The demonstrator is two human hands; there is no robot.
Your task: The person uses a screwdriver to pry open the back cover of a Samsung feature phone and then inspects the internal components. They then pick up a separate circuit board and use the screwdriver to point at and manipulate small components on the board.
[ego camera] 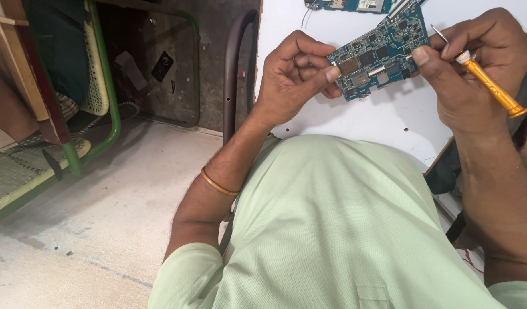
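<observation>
- At far left, a green metal-framed chair with woven cream seat stands on the bare grey concrete floor, well apart from the work.
- Beside it, a dark curved metal tube runs along the near edge of the white work board.
- Left of centre, the person's left hand (a thin gold-coloured bangle circles that forearm) is curled, thumb and fingertips pinching the left end of the blue-green printed circuit board, which is held tilted in the air above the white work board.
- At right, the right hand is closed around an orange-handled precision screwdriver with a thin metal shaft; its thumb presses the circuit board's right edge.
- A second blue circuit board lies at the top edge, only partly in view.
- Risk, as a judgement: with the circuit board gripped only at its two ends, a slip of the screwdriver tip could scratch a component, or the circuit board could twist out of the pinch.
- Room: open white surface lies beneath the hands; the work board's corner edge falls away close to the right forearm, so anything dropped there could roll to the floor.
</observation>
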